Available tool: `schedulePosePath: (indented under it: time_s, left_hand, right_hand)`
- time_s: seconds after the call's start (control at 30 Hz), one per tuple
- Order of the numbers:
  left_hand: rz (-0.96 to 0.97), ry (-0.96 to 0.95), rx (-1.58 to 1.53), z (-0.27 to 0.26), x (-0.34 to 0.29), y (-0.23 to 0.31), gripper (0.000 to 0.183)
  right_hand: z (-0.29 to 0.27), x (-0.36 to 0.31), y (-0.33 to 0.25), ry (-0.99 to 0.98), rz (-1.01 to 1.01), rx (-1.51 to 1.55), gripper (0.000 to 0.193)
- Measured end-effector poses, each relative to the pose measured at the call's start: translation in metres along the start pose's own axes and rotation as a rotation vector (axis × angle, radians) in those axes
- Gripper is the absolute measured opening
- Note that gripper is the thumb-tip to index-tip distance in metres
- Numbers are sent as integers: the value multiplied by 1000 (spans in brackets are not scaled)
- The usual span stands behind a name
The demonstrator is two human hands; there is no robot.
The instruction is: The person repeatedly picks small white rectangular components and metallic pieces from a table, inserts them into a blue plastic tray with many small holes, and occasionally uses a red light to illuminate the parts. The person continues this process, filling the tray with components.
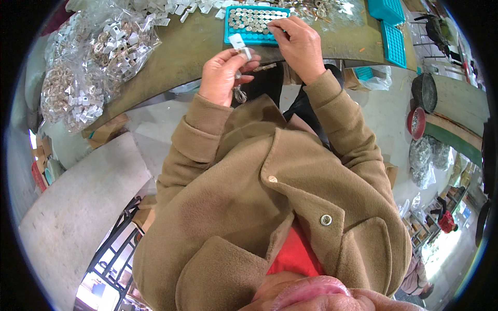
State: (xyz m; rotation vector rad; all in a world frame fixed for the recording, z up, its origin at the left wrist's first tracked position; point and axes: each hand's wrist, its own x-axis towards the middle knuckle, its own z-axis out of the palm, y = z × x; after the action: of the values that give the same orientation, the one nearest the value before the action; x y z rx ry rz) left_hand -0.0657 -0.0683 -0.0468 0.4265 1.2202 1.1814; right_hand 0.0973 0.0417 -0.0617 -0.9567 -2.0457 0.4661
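My left hand (224, 75) is closed around a small white plastic tag (237, 41) with a metal key ring (239, 95) dangling below the palm. Just to its right, my right hand (298, 44) rests with its fingertips on the front edge of a teal tray (230, 27) filled with rows of small round metal pieces (251, 18). The tray lies on an olive worktable (192, 46). Both arms wear tan fleece sleeves that come up from below.
Clear plastic bags (88, 67) full of white tags and metal rings are heaped on the table's left. More loose tags (171, 8) lie behind the tray. Two empty teal trays (393, 31) sit at the right. A dark pan (424, 90) and red bowl (416, 123) stand further right.
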Motion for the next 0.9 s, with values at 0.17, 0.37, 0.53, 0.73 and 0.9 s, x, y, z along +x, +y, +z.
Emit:
schedulePosePath:
  time_s: [0.17, 0.37, 0.53, 0.73, 0.9]
  left_hand:
    - [-100, -75, -34, 11, 1, -17, 22]
    - [-87, -30, -76, 6, 6, -8, 23]
    - [-38, -41, -211, -2, 10, 2, 24]
    - [-10, -60, -196, -9, 13, 3, 25]
    - [-4, -79, -182, -9, 10, 4, 25]
  right_hand:
    - [11, -3, -2, -55, -38, -141, 8]
    - [6, 3, -4, -95, -5, -74, 10]
    - [10, 3, -3, -175, -25, -83, 14]
    - [9, 4, -4, -203, -98, -147, 13]
    - [-1, 8, -19, -186, 3, 134, 14]
